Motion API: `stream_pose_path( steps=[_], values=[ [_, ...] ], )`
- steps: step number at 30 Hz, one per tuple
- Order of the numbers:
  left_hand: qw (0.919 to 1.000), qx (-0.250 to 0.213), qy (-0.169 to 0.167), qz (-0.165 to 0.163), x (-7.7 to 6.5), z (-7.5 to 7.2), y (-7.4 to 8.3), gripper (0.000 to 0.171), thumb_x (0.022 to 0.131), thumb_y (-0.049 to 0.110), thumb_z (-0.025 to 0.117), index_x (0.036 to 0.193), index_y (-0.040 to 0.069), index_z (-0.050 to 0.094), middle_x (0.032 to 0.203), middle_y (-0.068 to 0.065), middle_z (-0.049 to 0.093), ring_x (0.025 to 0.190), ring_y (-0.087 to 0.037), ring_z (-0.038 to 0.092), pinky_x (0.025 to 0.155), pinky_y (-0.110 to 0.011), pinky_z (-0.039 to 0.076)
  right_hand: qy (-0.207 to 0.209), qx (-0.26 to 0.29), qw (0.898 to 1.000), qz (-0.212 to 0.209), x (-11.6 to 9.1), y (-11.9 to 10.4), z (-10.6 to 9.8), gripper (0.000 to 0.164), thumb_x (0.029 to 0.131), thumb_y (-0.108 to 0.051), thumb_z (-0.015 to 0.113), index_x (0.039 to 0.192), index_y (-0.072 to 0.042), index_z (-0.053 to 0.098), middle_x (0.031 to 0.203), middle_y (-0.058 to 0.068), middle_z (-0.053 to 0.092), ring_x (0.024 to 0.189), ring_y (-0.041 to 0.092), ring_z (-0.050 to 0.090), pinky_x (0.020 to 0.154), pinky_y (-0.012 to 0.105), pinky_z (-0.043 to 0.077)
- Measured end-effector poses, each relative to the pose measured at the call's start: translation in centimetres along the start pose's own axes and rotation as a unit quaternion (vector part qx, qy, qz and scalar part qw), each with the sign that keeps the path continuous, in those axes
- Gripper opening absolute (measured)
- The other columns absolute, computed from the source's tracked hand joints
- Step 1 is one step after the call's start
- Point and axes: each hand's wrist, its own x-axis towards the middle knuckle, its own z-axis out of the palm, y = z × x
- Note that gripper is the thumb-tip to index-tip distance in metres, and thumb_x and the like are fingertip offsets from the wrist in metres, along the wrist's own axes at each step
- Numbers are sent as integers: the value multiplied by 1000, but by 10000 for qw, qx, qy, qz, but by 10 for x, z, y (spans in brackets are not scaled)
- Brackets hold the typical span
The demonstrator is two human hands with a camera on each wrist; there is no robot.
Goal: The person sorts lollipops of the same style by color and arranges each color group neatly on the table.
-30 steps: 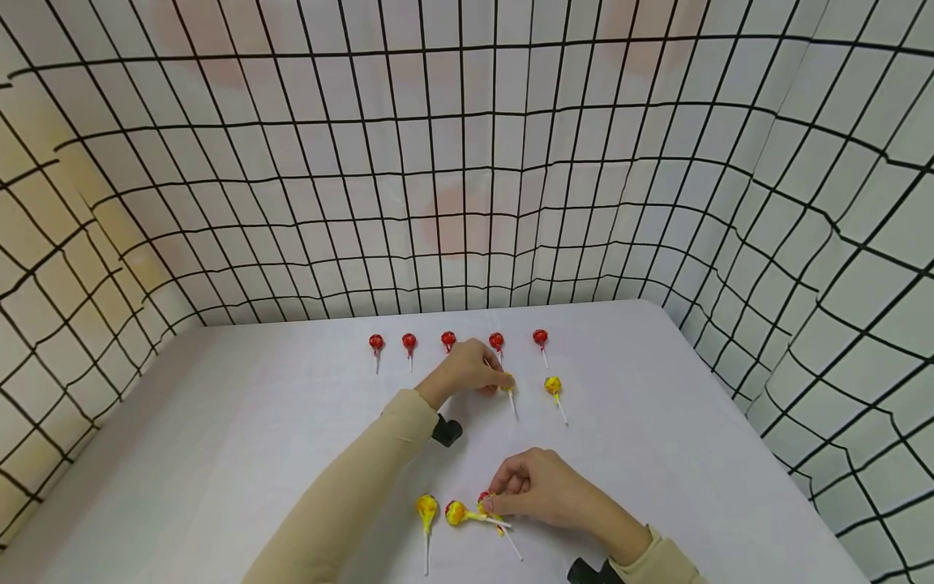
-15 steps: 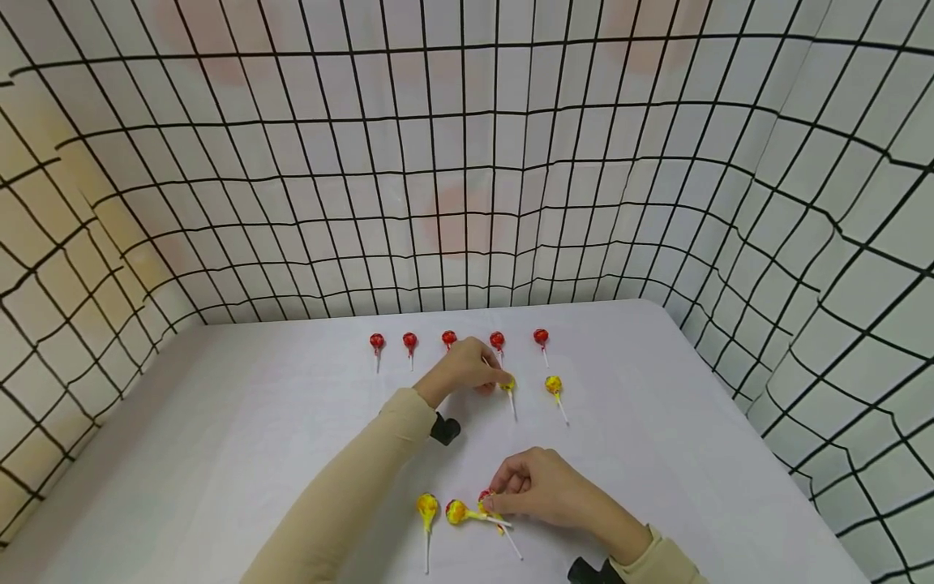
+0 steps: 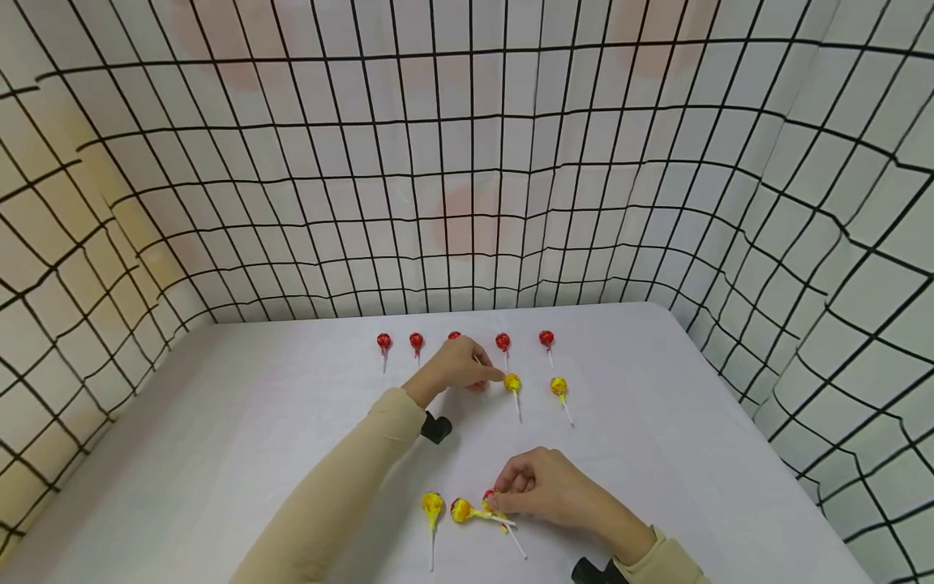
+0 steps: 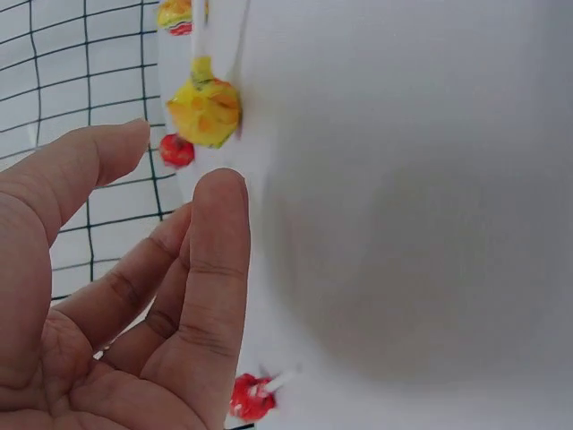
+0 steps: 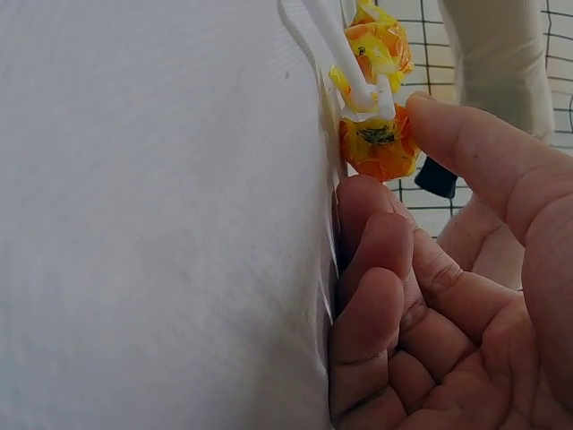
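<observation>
My left hand (image 3: 458,363) is just left of a yellow lollipop (image 3: 512,382) that lies below the red row. In the left wrist view its thumb and fingers are apart, and that lollipop's head (image 4: 206,109) sits beyond the fingertips. Nearer to me, my right hand (image 3: 550,491) pinches the head of a yellow-and-red lollipop (image 5: 380,148) between thumb and forefinger, low against the white cloth. Beside it a second yellow lollipop (image 3: 461,510) lies sideways, its stick crossing the pinched one's. Left of both, another yellow lollipop (image 3: 433,504) points its stick toward me.
Several red lollipops (image 3: 503,342) form a row near the far edge; my left hand partly covers one. A yellow lollipop (image 3: 559,386) lies right of the one by my left hand. Black grid netting (image 3: 467,219) surrounds the white table (image 3: 657,422) at the back and sides.
My left hand has let go of the yellow lollipop and drawn slightly left, leaving it on the cloth. My right hand keeps its pinch in place. The head view has shifted slightly.
</observation>
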Motion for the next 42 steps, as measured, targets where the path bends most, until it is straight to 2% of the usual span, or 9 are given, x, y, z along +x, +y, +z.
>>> stream_pose_path(
  steps=[7,16,24,33,37,42],
  values=[
    [10000,6,42,-55,-14,-11,-8,27,92,37,87,91,12,77,73,-1,70,68,-13,69,70,-23,54,42,68,10000,56,-1,-1,0,17,92,-28,86,96,-13,79,75,-4,66,70,12,55,59,20,40],
    [9999,-81,11,80,-47,-21,-30,24,92,34,87,91,11,78,75,-2,71,66,-13,69,70,-23,58,46,-10,9999,154,0,-3,1,19,91,-31,87,96,-15,79,75,-5,64,69,10,53,58,19,38],
    [9995,55,92,309,-72,-30,-40,23,92,32,87,86,12,77,69,-1,70,63,-11,69,68,-24,54,85,81,9998,143,-2,-4,2,22,91,-33,87,95,-14,77,75,-5,63,70,9,53,59,19,39],
    [9987,-58,-19,499,-102,-31,-48,22,93,31,86,89,12,76,69,0,69,64,-14,68,67,-25,55,25,52,10000,18,2,-1,4,22,92,-35,86,96,-15,79,77,-6,65,68,8,53,58,19,39],
    [9984,-175,-76,526,-116,-27,-51,22,92,30,86,88,12,75,68,0,68,64,-17,70,66,-26,54,22,59,10000,-16,1,-1,4,22,91,-35,86,95,-15,79,77,-6,65,69,8,53,59,18,40],
    [9981,-276,-167,534,-132,-22,-55,21,92,31,86,88,13,75,69,2,69,63,-15,69,65,-26,54,28,126,9998,-126,0,0,3,19,92,-33,85,95,-15,79,77,-5,66,68,6,52,59,18,40]
  ],
)
